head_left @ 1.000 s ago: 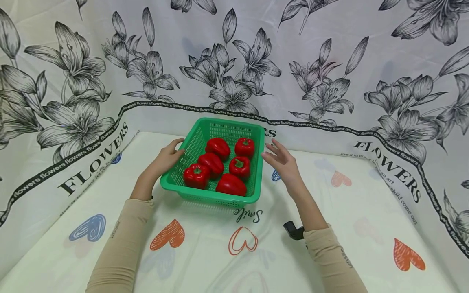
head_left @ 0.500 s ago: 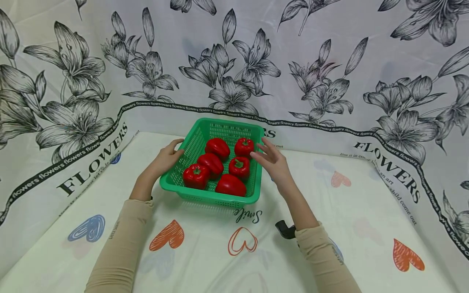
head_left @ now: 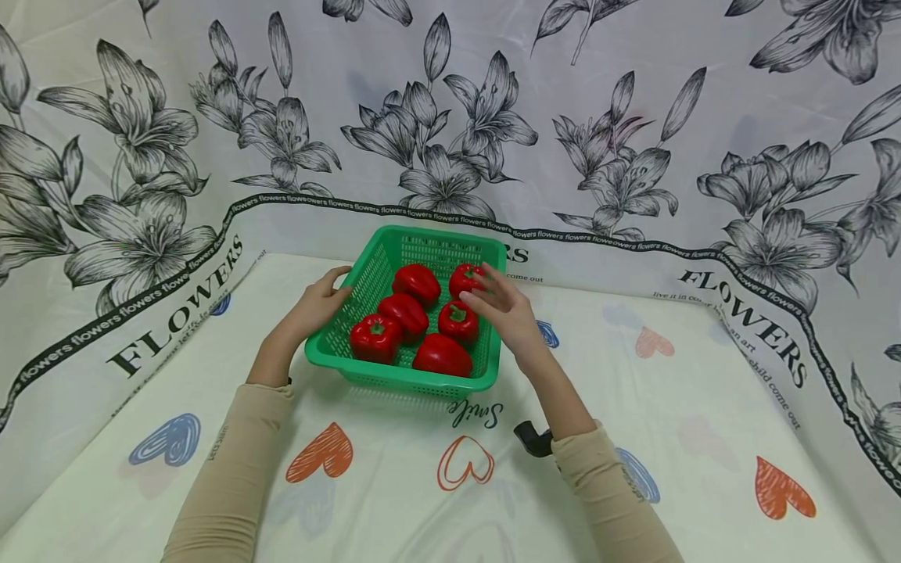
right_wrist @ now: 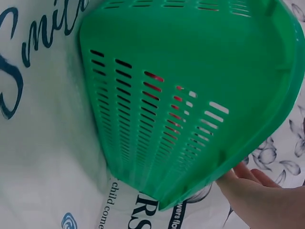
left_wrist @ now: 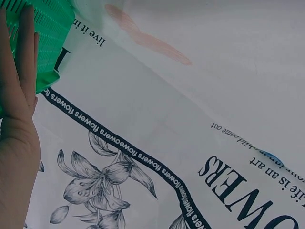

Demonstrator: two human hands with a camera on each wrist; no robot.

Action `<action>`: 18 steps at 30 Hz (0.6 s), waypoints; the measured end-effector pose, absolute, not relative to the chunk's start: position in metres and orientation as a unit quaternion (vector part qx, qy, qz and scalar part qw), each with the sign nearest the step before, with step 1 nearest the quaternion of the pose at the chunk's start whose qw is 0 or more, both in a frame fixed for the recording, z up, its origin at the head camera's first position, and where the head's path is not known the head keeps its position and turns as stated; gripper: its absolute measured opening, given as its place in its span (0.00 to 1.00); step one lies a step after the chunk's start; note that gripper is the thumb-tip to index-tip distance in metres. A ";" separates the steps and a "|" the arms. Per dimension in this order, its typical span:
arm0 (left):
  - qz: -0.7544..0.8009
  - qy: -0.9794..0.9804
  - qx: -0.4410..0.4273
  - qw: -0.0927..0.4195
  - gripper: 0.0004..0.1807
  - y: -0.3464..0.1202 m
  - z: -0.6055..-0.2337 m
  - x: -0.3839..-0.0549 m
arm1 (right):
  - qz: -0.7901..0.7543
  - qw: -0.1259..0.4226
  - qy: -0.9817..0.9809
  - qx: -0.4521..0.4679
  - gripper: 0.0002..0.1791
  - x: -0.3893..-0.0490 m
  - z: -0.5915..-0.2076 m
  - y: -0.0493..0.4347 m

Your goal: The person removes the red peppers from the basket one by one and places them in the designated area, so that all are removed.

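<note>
A green slotted plastic basket [head_left: 401, 379] stands at the back middle of the table with several red bell peppers [head_left: 442, 356] in it. My left hand [head_left: 318, 306] touches the basket's left side, its fingers straight along the outside wall in the left wrist view. My right hand [head_left: 512, 319] reaches over the right rim, fingers spread and slightly bent above the two peppers on that side. It overlaps the back-right pepper [head_left: 464, 275] and is close over the pepper with a green stem [head_left: 459, 322]. In the right wrist view the basket wall [right_wrist: 157, 57] hides the fingertips.
A white cloth [head_left: 394, 500] printed with hearts and words covers the table. Behind it rises a flower-printed curtain [head_left: 633, 141]. A black device [head_left: 533, 439] sits at the right wrist.
My right hand has moved left from outside the basket's right rim to above the peppers. The left hand and the basket stay in place.
</note>
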State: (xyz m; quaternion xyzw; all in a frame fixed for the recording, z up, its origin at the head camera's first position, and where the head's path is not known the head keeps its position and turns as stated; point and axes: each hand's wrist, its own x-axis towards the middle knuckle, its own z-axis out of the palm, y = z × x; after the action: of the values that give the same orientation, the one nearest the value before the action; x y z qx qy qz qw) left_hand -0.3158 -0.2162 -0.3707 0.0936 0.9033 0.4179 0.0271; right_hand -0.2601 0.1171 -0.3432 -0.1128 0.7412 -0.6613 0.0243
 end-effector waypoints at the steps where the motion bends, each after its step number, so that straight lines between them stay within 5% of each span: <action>1: 0.417 0.904 0.094 0.027 0.32 -0.216 -0.371 -0.316 | -0.662 0.024 0.740 -0.114 0.37 -0.260 -0.344 0.116; 18: 0.418 0.903 0.090 0.034 0.31 -0.219 -0.370 -0.318 | -0.671 0.050 0.730 -0.117 0.37 -0.260 -0.345 0.089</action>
State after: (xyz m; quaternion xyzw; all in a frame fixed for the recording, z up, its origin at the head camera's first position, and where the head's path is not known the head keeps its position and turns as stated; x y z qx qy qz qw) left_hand -0.3177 -0.2188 -0.3705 0.0895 0.9034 0.4180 0.0343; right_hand -0.2595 0.0889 -0.3454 -0.1171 0.7305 -0.6710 0.0500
